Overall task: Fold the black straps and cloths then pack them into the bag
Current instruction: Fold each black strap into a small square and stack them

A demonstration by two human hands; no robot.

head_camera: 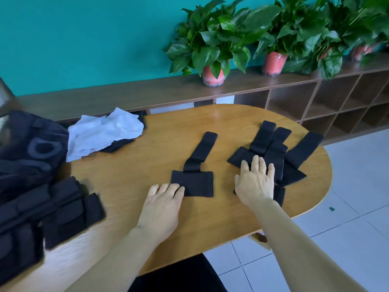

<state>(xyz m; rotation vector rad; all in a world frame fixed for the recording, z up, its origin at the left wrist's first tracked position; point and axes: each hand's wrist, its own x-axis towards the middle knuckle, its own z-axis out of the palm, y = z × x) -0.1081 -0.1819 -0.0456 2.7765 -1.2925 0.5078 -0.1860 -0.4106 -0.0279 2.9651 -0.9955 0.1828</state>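
Head view: both hands flat on black straps, oval table crowded at its left end

I see the wooden table (147,157) carrying several groups of fabric. Far left sits a black bag (29,148), dark and partly blurred, reaching past the picture's left edge. Just in front of it lies a stack of folded black pieces (52,211) — I cannot count them. Behind, near the table's far edge, a white cloth (105,131) is crumpled over a black cloth (117,145) that peeks out beneath it.

One single strap (195,175) lies alone mid-table, its wide pad toward me and its narrow tail running away. My left hand (162,207) is open, fingers straight, fingertips touching the pad's near-left corner; it grips nothing.

To the right is a pile of straps (280,152), overlapping, with four tails fanning away from me. My right hand (255,182) lies spread and flat on the pile's near side, pressing rather than gripping.

Bare wood lies between the single strap and the white cloth, and along the near edge. The pile reaches close to the table's rounded right edge. Behind the table a low shelf (130,95) holds three potted plants (212,45) against a teal wall.
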